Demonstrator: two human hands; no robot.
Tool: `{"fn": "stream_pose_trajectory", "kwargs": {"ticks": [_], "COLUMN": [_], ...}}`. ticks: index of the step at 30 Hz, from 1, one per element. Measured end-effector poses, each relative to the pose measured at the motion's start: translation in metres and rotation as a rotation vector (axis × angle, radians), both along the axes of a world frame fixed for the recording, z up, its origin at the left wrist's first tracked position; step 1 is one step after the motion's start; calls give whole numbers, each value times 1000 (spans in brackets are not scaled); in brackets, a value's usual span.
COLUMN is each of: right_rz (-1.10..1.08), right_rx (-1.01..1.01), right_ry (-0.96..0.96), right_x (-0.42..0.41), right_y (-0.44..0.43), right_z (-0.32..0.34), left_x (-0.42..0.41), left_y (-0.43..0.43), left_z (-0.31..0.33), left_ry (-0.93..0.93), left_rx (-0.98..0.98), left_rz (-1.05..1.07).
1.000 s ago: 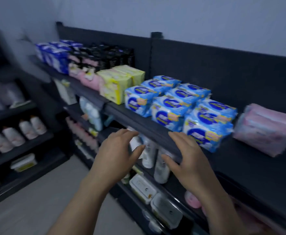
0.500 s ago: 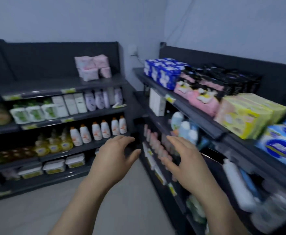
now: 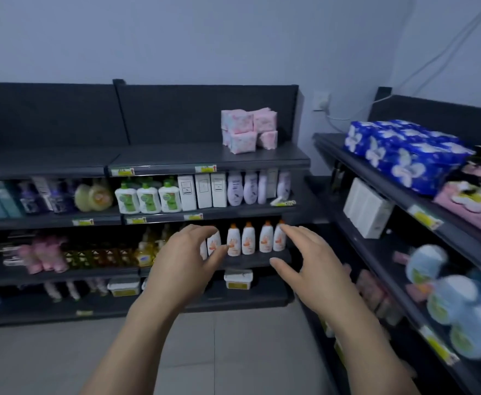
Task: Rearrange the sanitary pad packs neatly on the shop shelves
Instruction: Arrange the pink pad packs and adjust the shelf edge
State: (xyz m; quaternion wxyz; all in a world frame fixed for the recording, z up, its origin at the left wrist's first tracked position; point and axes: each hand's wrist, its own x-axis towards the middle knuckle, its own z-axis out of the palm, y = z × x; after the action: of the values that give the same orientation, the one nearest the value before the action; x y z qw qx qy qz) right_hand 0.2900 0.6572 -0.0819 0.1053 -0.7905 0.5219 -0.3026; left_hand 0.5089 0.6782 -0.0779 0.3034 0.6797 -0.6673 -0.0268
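Reaching forward side by side, the left hand (image 3: 185,260) and the right hand (image 3: 310,266) hang in the air well below the stack of pink pad packs (image 3: 248,129). Both hands have their fingers spread and only slightly bent, backs toward the camera, and neither has hold of anything.

The stack of pink pad packs shows at least 4 packs, 2 resting on 2, the lower ones a little askew. It sits on the top shelf (image 3: 176,158) of the far rack, near that shelf's right end and close to the dark back panel. The shelf stretching left of the stack is bare dark metal.

1 shelf below the stack stand 3 white boxes (image 3: 203,191) and several lilac bottles (image 3: 242,189), with 3 green-label bottles (image 3: 148,198) down and to the left. 2 shelves below the stack is a row of white bottles with orange caps (image 3: 248,240); the left hand's fingers overlap the left of that row and the right hand's fingertips overlap its right end.

Right of the stack, a wall socket (image 3: 320,101) sits on the pale wall. Further right, blue pad packs (image 3: 399,155) lie packed together on the top shelf of the side rack, at about the stack's height. Beyond them, at the picture's right edge, are blurred pink packs (image 3: 473,201). Far below the stack lies a grey tiled floor (image 3: 233,352).
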Motion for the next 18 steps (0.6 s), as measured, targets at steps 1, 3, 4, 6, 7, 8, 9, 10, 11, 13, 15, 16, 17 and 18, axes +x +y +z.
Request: {"fn": "stream_pose_trajectory", "kwargs": {"ticks": [1,3,4,6,7,8,9,10,11,13,15,16,17,18], "right_rz": [10,27,33,39,42,44,48,49,47,38,40,45,48,49], "right_rx": [4,-3,-5,-6,-7,-8,-13,-16,-15,-18,-28,-35,-35,-33], "right_ry": [-2,-4,-2,2,1,1,3,8,13,17,21,21,20,21], "right_x": [5,13,16,20,21,21,21,19,17,13,11,11,12,14], "right_y": [-15,-47,-64,-101,-122,-141,-162,-184,-205,-250,-293,-314,-334,-352], "right_z": [-1,-3,-3,-6,-6,-5,-3,-1,3,9,13,14,14,15], "left_x": [5,14,17,22,22,23,22,21,20,17,15,15,15,16], "left_y": [-12,-38,-53,-87,-107,-127,-148,-170,-192,-236,-278,-297,-316,-333], "left_z": [-2,-5,-6,-6,-5,-3,0,3,7,14,18,18,18,18], "left_ry": [10,22,17,8,8,12,16,20,24,36,45,46,44,43], "left_rx": [-1,2,3,-4,-15,-26,-38,-46,-53,-62,-82,-92,-97,-96], "left_rz": [11,32,39,48,49,50,50,49,49,52,62,69,73,74]}}
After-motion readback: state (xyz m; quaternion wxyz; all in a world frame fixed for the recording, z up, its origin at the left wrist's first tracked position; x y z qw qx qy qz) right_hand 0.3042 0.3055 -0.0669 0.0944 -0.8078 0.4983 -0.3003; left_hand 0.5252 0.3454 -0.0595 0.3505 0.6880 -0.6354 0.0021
